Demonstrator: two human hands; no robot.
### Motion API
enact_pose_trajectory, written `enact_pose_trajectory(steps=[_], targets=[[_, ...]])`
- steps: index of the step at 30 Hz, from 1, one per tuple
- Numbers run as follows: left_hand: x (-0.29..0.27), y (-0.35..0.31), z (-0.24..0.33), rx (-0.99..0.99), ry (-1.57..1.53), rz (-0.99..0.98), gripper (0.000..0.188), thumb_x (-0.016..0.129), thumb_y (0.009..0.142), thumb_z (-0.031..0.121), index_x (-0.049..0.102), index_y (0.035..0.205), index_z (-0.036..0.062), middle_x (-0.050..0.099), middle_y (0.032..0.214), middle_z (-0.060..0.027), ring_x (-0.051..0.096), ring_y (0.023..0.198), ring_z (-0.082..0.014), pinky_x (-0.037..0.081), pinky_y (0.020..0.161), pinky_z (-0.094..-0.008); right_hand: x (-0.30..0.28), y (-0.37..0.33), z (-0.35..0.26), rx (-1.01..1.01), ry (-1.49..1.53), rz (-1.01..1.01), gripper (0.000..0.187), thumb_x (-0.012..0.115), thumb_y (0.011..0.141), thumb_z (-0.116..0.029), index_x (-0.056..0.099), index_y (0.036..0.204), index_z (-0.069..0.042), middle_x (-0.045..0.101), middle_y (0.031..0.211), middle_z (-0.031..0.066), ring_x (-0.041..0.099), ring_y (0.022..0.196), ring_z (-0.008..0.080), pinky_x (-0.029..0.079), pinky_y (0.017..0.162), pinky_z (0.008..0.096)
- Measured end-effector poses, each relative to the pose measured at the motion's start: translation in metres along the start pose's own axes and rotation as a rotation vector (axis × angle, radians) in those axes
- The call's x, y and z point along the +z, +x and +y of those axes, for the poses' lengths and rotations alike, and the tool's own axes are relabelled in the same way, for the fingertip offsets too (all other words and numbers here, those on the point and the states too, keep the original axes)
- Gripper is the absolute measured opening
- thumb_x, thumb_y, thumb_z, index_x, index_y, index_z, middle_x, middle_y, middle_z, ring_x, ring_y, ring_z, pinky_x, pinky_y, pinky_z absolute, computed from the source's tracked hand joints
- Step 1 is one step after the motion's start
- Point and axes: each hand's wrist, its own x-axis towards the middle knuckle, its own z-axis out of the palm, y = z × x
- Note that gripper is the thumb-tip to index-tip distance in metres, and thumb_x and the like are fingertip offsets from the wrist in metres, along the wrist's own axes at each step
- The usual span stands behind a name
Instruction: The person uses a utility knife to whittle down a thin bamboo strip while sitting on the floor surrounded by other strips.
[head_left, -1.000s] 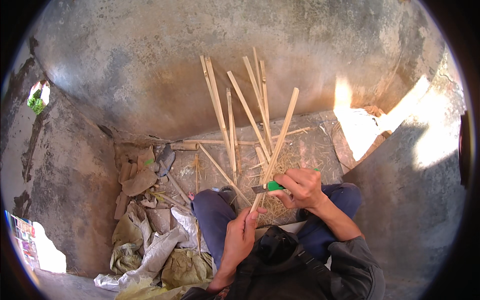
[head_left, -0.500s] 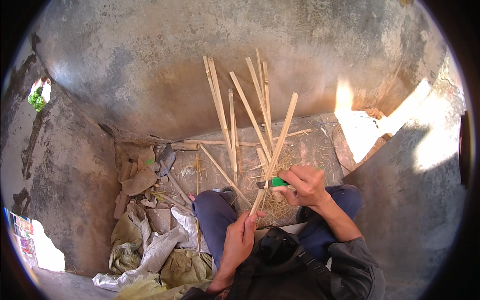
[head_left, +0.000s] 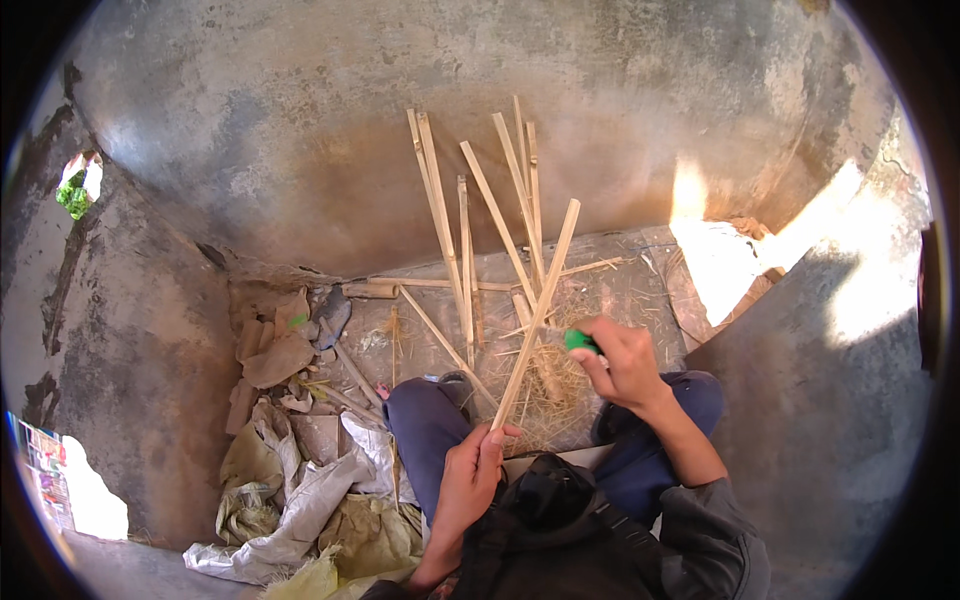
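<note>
My left hand [head_left: 474,468] pinches the lower end of a long, pale bamboo strip [head_left: 537,313], which slants up and to the right, away from my lap. Its far end is in the air. My right hand [head_left: 628,366] is closed round the green handle of a knife [head_left: 581,342]. The knife is just right of the strip; its blade is hard to make out. Thin shavings [head_left: 553,400] lie on the floor between my knees, below the strip.
Several bamboo strips [head_left: 488,197] lean on the concrete wall [head_left: 330,130] ahead. Broken tile pieces [head_left: 280,362] and crumpled sacks [head_left: 300,510] lie to the left. Sunlight falls on a brown sheet [head_left: 720,270] in the right corner.
The knife has come off the strip, moving up and to the right with my right hand. The strip's far end has shifted slightly left and down; my left hand still grips it.
</note>
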Motion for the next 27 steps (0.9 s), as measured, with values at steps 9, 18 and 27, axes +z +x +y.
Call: enact_pose_trajectory(steps=[9, 18, 27], targets=[[0.016, 0.009, 0.013, 0.121, 0.193, 0.096, 0.024, 0.056, 0.119, 0.017, 0.073, 0.124, 0.0013, 0.046, 0.071, 0.0075, 0.038, 0.062, -0.0015, 0.029, 0.054, -0.0246, 0.018, -0.009, -0.021, -0.186, -0.032, -0.047, 0.032, 0.083, 0.097, -0.039, 0.076, 0.104, -0.008, 0.063, 0.075, 0.0039, 0.067, 0.060, 0.0236, 0.051, 0.053, 0.0370], [0.018, 0.004, 0.023, 0.080, 0.306, 0.120, 0.023, 0.061, 0.116, 0.020, 0.075, 0.122, 0.0029, 0.062, 0.072, -0.0121, 0.055, 0.060, -0.0186, 0.046, 0.060, -0.0367, 0.003, -0.002, -0.019, -0.186, -0.141, -0.033, 0.031, 0.084, 0.096, -0.040, 0.076, 0.103, -0.011, 0.062, 0.074, 0.0030, 0.067, 0.059, 0.0222, 0.051, 0.053, 0.0372], [0.011, -0.017, 0.005, 0.065, 0.291, 0.036, 0.023, 0.058, 0.118, 0.017, 0.076, 0.119, 0.0022, 0.050, 0.067, 0.0058, 0.043, 0.060, -0.0022, 0.032, 0.054, -0.0253, -0.044, 0.022, 0.036, 0.154, -0.181, 0.357, 0.021, 0.078, 0.105, -0.024, 0.075, 0.105, -0.003, 0.076, 0.086, 0.0118, 0.074, 0.067, 0.0306, 0.054, 0.056, 0.0377]])
